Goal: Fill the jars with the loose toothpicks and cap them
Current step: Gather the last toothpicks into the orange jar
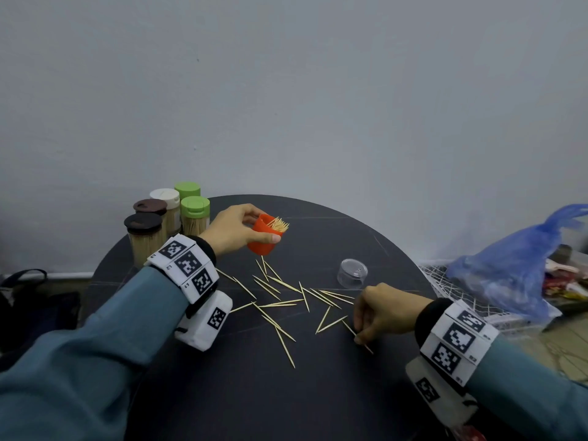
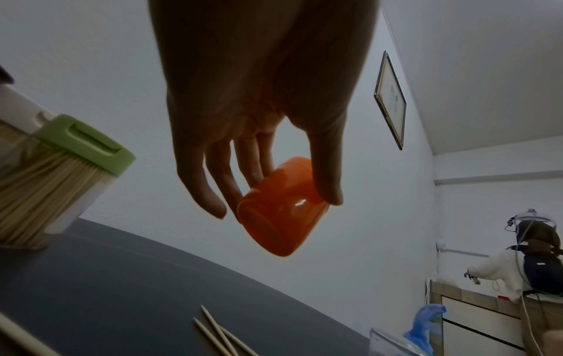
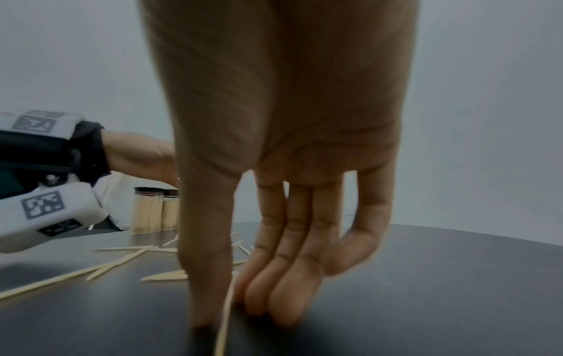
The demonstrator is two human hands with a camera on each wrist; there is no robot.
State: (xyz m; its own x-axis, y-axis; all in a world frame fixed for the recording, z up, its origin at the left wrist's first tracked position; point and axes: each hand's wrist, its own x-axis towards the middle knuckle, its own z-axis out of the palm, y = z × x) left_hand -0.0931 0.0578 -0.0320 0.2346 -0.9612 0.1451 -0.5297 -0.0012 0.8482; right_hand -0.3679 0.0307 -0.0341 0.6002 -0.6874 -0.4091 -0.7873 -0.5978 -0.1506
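Here our left hand [image 1: 234,230] gripped the tilted orange jar [image 1: 262,237] above the bench [image 1: 318,393]; right of it, our right hand [image 1: 383,311] pinched one toothpick [image 1: 358,336].

Left hand [image 1: 234,229], mid-frame, is raised with fingers curled in a grip; right hand [image 1: 383,313], lower right, pinches with fingertips [image 3: 283,310] pointed down.

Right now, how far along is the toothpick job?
Done: five capped jars stand full at the table's back left. In hand: left hand holds the orange jar, partly filled; right hand pinches one toothpick. Left: scattered toothpicks, then the clear cap.
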